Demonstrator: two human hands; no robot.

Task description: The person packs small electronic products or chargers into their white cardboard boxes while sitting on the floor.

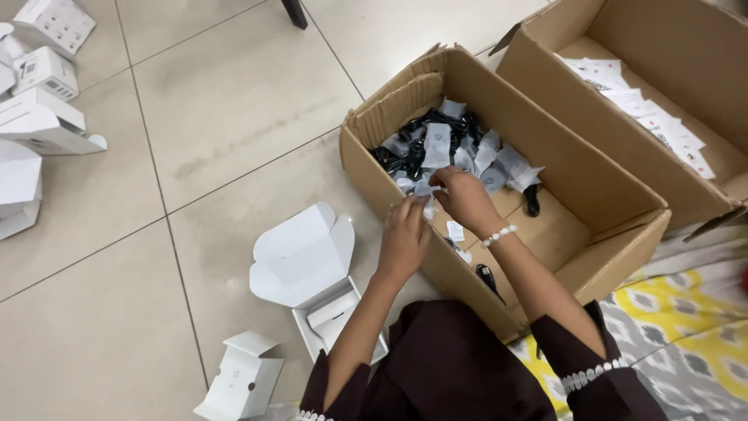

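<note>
White tagged cable, seemingly upright, pinched between both hands.

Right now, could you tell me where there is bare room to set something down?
Bare floor tiles lie between the white boxes at far left and the cardboard box. That box's near right end is bare cardboard; its far end is crowded with bagged black cables, where both hands meet.

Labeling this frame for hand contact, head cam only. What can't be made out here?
- Small white item between left hand and right hand: fingers cover it, kind unclear; grip not readable.
- Black cables in the cardboard box: bagged and heaped, count unclear.
- Second box: cut off by the frame edge.
- Sheets inside: print too small.
</note>
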